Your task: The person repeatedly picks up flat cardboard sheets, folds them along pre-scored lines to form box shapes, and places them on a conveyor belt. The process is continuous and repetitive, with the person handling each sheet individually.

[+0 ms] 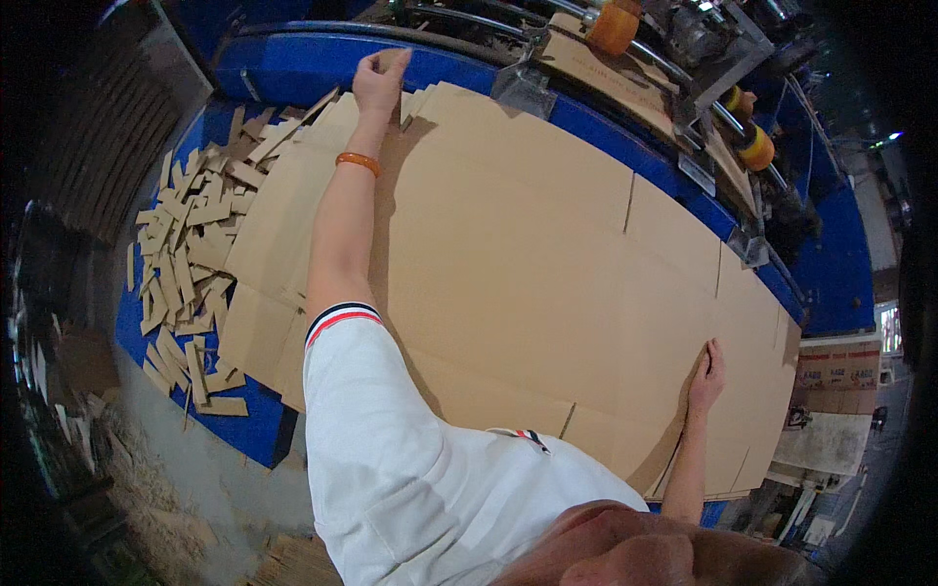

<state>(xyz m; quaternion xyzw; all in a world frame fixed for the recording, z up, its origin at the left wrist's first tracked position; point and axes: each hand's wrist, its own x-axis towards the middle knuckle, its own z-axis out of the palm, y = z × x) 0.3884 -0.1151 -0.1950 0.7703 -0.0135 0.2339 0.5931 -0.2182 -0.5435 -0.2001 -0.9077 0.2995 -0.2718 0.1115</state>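
A wide stack of flat brown cardboard sheets (547, 273) lies in front of me, with slots cut into its long edges. My left hand (381, 86) reaches over the far left corner of the stack. Its fingers are closed around a small brown piece that looks like cardboard, mostly hidden by the hand. An orange bracelet (359, 163) circles that wrist. Toward the right end, my right hand (707, 379) is at the top sheet, near a slot in the close edge. Its fingers look loosely extended, with nothing visible in them.
Many cardboard offcuts (191, 249) are heaped on the blue table (249, 420) at the left. Beyond the stack runs a blue machine frame (440, 68) with metal shafts and orange rollers (614, 24). Printed cardboard (838, 376) stands at the far right.
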